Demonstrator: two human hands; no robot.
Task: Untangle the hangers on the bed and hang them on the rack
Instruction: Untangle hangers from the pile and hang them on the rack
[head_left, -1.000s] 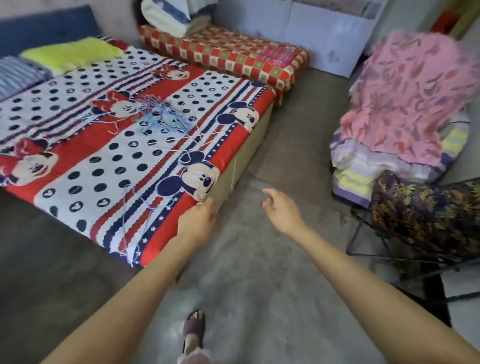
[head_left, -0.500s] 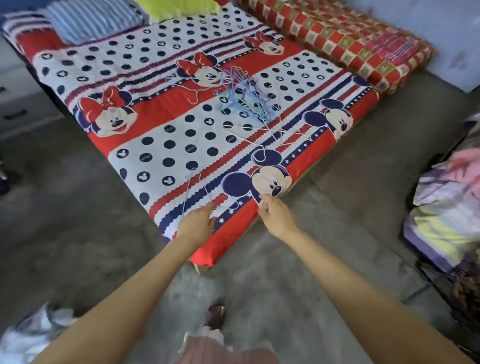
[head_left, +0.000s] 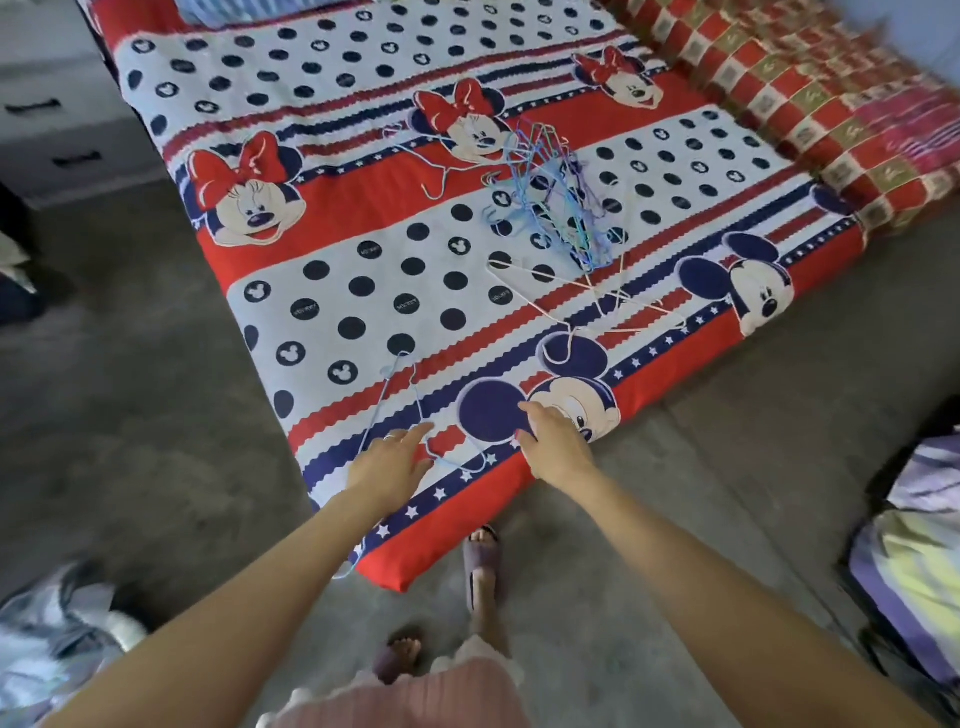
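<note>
Just ahead of both sets of fingers, a lone pale-blue wire hanger lies near the bed corner. Left hand and right hand reach out flat, fingers spread, gripping nothing yet. Well beyond them sits the tangled heap of hangers, white ones trailing off it. Risk here: tug one hook and the whole knot could drag or bend. No rack is in view, and individual hangers in the heap can't be separated by eye.

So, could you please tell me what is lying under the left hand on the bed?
A thin light-blue hanger runs beneath the left hand on the printed bedsheet. The stretch of wire directly under the palm is covered, so contact cannot be told.
</note>
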